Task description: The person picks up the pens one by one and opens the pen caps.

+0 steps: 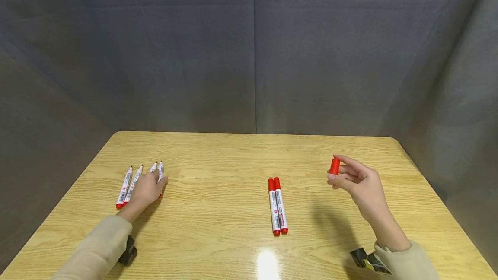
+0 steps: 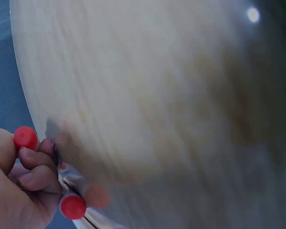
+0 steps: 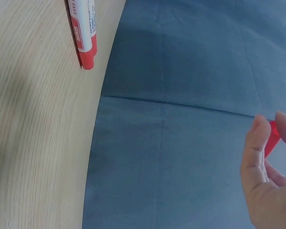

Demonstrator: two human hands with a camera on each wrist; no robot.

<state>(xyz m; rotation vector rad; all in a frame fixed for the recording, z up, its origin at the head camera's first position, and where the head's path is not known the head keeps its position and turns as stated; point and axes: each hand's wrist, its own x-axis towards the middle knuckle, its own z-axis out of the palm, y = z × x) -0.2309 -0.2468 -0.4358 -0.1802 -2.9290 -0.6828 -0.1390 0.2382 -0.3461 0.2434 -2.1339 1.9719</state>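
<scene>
My left hand (image 1: pixel 145 188) is at the left of the table, pinching an uncapped marker (image 1: pixel 161 171) between thumb and fingers. That marker's red end (image 2: pixel 25 137) shows between them in the left wrist view. More uncapped markers (image 1: pixel 126 185) lie side by side at its left, tips pointing away from me; the fingers partly cover the nearest one (image 1: pixel 153 167). On the right, my right hand (image 1: pixel 367 189) is raised above the table and pinches a red marker cap (image 1: pixel 334 166) upright between thumb and fingertips. The same cap (image 3: pixel 272 139) is partly hidden by fingers in the right wrist view.
Two capped red markers (image 1: pixel 277 206) lie against each other right of the table's middle, caps toward the back. The wooden table (image 1: pixel 218 211) ends at a grey cloth backdrop (image 1: pixel 175 64), which also hangs along both sides.
</scene>
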